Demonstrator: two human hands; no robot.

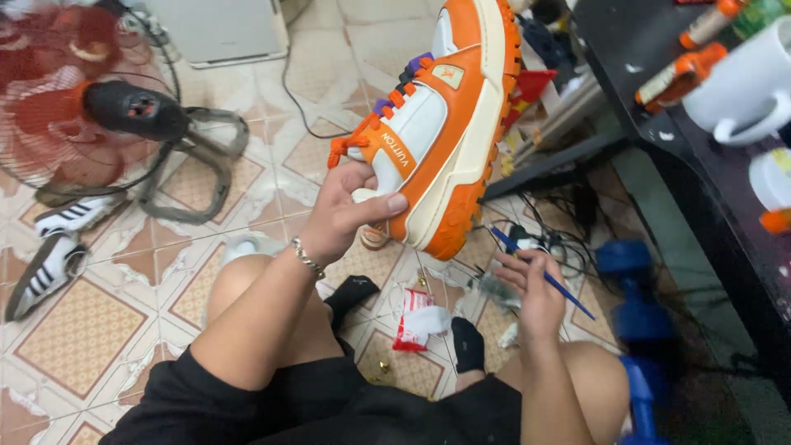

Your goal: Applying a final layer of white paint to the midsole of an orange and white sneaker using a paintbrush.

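My left hand [350, 210] grips the heel of an orange and white sneaker [441, 124], holding it up with the toe pointing away and the sole to the right. It has orange laces and purple eyelets. My right hand [531, 288] is lower, to the right of the shoe, holding a thin blue-handled paintbrush [544, 276] that points toward the shoe's orange sole edge without touching it. A chain bracelet sits on my left wrist. My bare knees and black shorts fill the bottom of the view.
A red floor fan [91, 107] stands at the left, with black and white slides [58, 247] below it. Blue dumbbells [638, 321] lie at the right beside a dark table [659, 99] bearing a white mug [746, 82] and bottles. A red and white packet [412, 321] lies on the tiled floor.
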